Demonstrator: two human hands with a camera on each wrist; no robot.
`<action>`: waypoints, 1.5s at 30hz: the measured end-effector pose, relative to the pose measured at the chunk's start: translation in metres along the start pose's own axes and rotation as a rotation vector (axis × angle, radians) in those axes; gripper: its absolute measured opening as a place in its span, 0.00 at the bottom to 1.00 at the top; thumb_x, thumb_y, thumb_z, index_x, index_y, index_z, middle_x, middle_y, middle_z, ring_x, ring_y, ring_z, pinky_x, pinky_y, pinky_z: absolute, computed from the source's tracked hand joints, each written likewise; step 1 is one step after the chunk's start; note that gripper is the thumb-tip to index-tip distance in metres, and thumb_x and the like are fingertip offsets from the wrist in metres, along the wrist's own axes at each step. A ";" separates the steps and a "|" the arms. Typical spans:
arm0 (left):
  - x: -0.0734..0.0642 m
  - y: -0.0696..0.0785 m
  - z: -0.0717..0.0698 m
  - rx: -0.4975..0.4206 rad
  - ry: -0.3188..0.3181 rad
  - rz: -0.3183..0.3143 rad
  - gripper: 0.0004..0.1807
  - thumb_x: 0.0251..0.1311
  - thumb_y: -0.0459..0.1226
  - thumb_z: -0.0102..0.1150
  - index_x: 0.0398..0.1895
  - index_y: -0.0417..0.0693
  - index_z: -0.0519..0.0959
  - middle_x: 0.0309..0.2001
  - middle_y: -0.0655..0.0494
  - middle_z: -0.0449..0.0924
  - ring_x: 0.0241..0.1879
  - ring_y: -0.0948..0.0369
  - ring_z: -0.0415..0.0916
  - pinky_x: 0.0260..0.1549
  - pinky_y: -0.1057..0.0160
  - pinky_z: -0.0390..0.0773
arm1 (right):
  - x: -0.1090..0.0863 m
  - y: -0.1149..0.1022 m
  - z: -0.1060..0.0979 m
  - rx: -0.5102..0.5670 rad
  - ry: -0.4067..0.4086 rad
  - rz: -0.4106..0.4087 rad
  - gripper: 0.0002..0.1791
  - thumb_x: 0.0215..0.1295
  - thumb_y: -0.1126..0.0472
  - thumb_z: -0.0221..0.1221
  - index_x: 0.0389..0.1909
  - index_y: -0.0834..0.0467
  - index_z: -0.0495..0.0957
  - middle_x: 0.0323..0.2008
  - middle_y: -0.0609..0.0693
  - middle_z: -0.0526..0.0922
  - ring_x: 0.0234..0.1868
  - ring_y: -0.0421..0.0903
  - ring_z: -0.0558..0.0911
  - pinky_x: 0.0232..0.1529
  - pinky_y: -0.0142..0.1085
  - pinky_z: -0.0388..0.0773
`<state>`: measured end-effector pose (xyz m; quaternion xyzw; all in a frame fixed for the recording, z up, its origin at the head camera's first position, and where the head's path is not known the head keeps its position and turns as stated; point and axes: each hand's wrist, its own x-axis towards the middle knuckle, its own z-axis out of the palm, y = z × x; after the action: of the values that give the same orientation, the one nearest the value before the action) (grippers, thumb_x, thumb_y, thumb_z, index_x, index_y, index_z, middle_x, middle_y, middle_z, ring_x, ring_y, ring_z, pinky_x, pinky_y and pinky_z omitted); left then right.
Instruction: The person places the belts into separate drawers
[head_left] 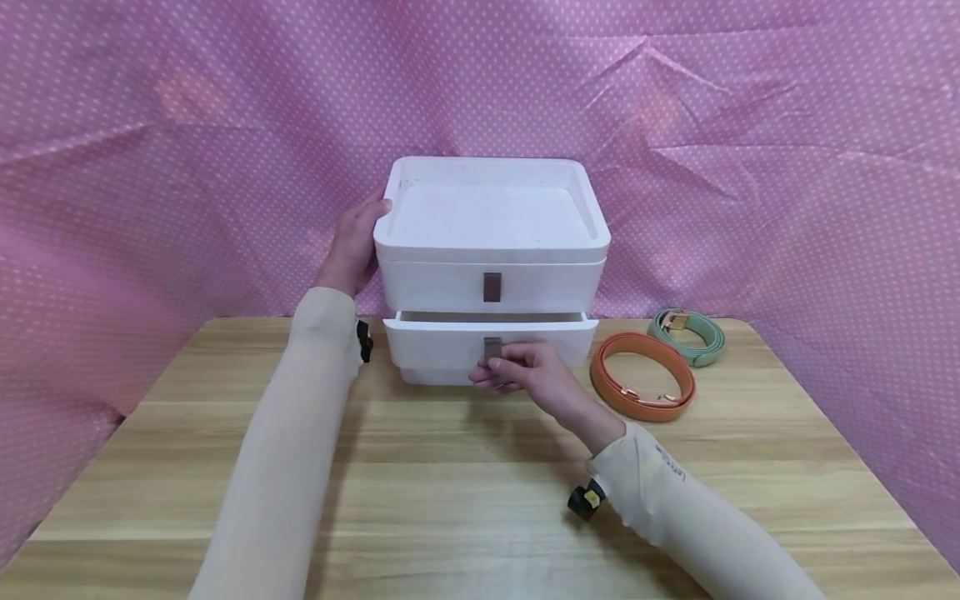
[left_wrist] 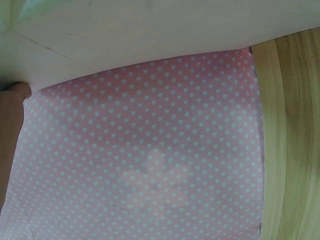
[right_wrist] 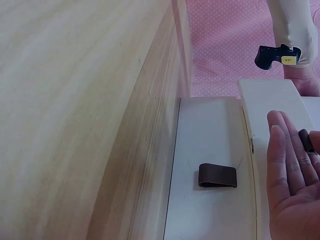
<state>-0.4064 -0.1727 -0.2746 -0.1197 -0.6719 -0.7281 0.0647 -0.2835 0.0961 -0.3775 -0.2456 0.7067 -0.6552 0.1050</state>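
Pink cloth with pale dots hung behind a light wood-grain table. On it, at centre: white plastic three-drawer box, recessed tray top showing bare white floor. Top and bottom drawers closed; white middle drawer part-way out, contents can't be told through the slit. Left hand against box's left wall, visible fingers extended. Right hand at middle drawer's front. Right of box: coiled orange belt, coiled green belt behind it. Smallest: flat brown tab on middle drawer, pinched by right thumb and finger.
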 end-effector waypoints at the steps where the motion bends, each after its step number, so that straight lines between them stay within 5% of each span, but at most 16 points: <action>1: 0.000 0.000 0.000 0.006 0.000 0.002 0.28 0.72 0.46 0.46 0.74 0.62 0.62 0.74 0.59 0.58 0.71 0.56 0.57 0.66 0.55 0.64 | 0.000 0.000 0.000 0.003 0.001 0.002 0.14 0.74 0.63 0.53 0.47 0.72 0.78 0.43 0.61 0.85 0.47 0.62 0.83 0.51 0.63 0.74; 16: -0.003 0.003 0.001 -0.003 -0.007 -0.001 0.28 0.72 0.46 0.46 0.75 0.61 0.62 0.74 0.58 0.59 0.71 0.56 0.58 0.66 0.55 0.63 | -0.001 0.003 0.000 0.039 0.004 -0.016 0.14 0.73 0.66 0.54 0.50 0.73 0.76 0.43 0.63 0.85 0.49 0.67 0.81 0.50 0.61 0.76; 45: 0.002 0.002 0.000 -0.015 -0.014 0.002 0.28 0.71 0.45 0.47 0.74 0.59 0.63 0.73 0.59 0.59 0.71 0.58 0.57 0.66 0.57 0.63 | -0.004 0.001 0.004 -0.003 0.021 -0.021 0.14 0.72 0.65 0.53 0.48 0.71 0.78 0.44 0.61 0.85 0.45 0.55 0.85 0.48 0.57 0.79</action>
<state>-0.4077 -0.1730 -0.2727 -0.1260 -0.6667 -0.7322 0.0599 -0.2783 0.0944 -0.3799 -0.2464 0.7061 -0.6577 0.0903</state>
